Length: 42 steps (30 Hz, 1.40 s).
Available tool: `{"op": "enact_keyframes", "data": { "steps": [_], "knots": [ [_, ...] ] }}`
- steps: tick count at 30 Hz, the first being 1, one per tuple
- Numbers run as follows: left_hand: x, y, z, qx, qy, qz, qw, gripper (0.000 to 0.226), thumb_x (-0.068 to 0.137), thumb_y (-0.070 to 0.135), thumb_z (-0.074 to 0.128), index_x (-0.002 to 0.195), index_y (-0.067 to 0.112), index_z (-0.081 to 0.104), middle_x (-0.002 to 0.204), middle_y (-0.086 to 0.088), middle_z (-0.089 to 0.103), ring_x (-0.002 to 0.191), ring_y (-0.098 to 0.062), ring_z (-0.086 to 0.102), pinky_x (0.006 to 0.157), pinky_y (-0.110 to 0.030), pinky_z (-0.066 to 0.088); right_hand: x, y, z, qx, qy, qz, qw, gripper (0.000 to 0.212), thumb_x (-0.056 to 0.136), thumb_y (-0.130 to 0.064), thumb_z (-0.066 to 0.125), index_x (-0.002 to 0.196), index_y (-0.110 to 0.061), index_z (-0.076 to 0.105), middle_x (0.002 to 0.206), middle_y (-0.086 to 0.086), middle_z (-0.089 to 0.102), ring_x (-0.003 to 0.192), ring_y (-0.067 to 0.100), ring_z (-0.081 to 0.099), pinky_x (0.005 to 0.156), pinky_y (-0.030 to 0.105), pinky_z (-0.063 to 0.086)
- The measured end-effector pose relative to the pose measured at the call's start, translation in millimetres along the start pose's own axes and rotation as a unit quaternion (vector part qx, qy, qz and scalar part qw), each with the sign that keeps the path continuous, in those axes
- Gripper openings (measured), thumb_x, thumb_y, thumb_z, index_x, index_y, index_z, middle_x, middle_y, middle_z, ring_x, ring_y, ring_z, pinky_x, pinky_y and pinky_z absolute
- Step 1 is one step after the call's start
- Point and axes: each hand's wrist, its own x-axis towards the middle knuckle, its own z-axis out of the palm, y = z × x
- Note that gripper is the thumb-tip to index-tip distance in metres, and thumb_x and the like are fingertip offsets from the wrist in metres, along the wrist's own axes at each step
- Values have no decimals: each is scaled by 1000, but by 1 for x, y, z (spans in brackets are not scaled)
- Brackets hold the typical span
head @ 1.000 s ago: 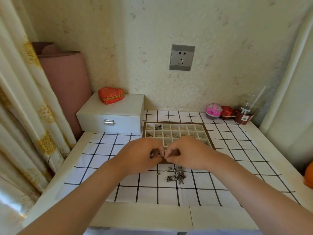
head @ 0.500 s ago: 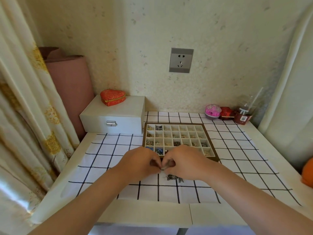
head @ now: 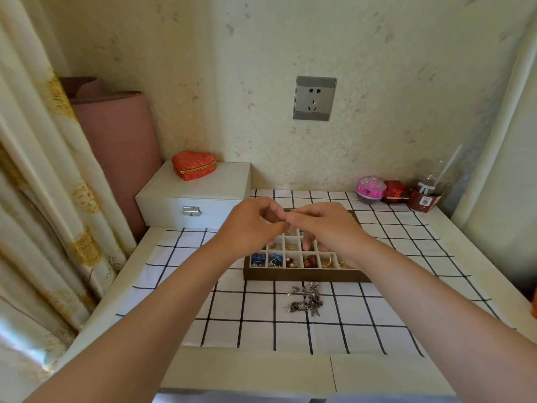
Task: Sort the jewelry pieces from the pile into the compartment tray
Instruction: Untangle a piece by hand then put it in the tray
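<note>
1. Over the compartment tray [head: 305, 276], our left hand [head: 255, 228] and right hand [head: 325, 228] meet, fingers curled; whether they pinch anything, we cannot tell.
2. The jewelry pile [head: 305, 299] lies just before the tray's near wall.

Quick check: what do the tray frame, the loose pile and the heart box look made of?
Compartment tray: matte brown frame, seemingly wood or wood-look board. Pile: dull grey pieces with glints, likely metal. Heart box: red patterned cloth with sheen, gold rim, probably brocade.
</note>
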Motion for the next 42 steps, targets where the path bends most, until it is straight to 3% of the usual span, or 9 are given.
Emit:
{"op": "enact_keyframes", "data": {
  "steps": [8,11,15,25,29,31,34,38,42],
  "knots": [
    [26,-4,10,24,26,50,998,9,83,23,77,90,27,73,82,10,72,60,8,58,68,-19,45,31,6,-11,62,32,55,996,9,87,-22,78,95,-22,76,89,0,78,55,11,58,44,21,35],
    [34,-2,11,10,34,37,999,11,86,18,74,94,25,75,87,7,72,56,3,61,61,-15,46,40,8,-14,73,38,51,995,10,87,-19,77,96,-23,75,92,1,78,55,12,59,42,20,36],
    [45,0,15,-16,64,10,998,8,85,20,76,92,20,73,81,3,71,55,-11,65,64,-25,56,48,6,-17,28,63,8,998,9,89,-18,74,97,-22,75,86,-3,78,53,13,61,43,21,37],
    [67,6,30,-58,82,-27,995,4,87,27,74,89,23,75,79,8,72,68,-13,69,63,-24,56,69,10,-37,-37,81,-53,995,7,87,-20,77,92,-16,81,85,-7,78,45,13,55,49,15,45],
    [71,-11,46,56,18,-26,998,28,92,32,65,120,28,67,111,10,68,103,-7,62,95,-33,50,88,29,-47,-127,116,-71,983,7,87,-24,75,84,-21,80,87,-9,77,57,6,64,69,28,56],
    [68,-22,52,201,-40,-17,979,47,91,47,62,135,32,56,138,4,57,129,-17,48,109,-42,40,94,43,-51,-195,118,-66,971,6,87,-24,74,84,-26,79,89,-13,75,79,3,68,81,33,57],
    [61,-35,59,330,-117,-14,937,74,86,66,55,150,36,34,160,-1,26,148,-25,16,118,-49,17,97,57,-52,-325,92,-29,941,14,88,-23,72,75,-29,76,81,-18,71,83,5,67,81,35,57],
    [60,-46,62,340,-131,4,931,81,85,71,51,154,39,22,165,1,11,151,-23,2,120,-49,8,97,59,-47,-460,86,-51,882,15,90,-26,67,79,-27,77,81,-11,73,78,10,67,64,29,53],
    [60,-48,59,334,-137,12,933,83,85,72,51,154,38,21,165,2,11,151,-22,2,120,-48,6,101,63,-42,-531,81,-75,840,17,92,-27,64,82,-31,78,87,-8,69,78,15,66,48,22,32]
  ]
}}
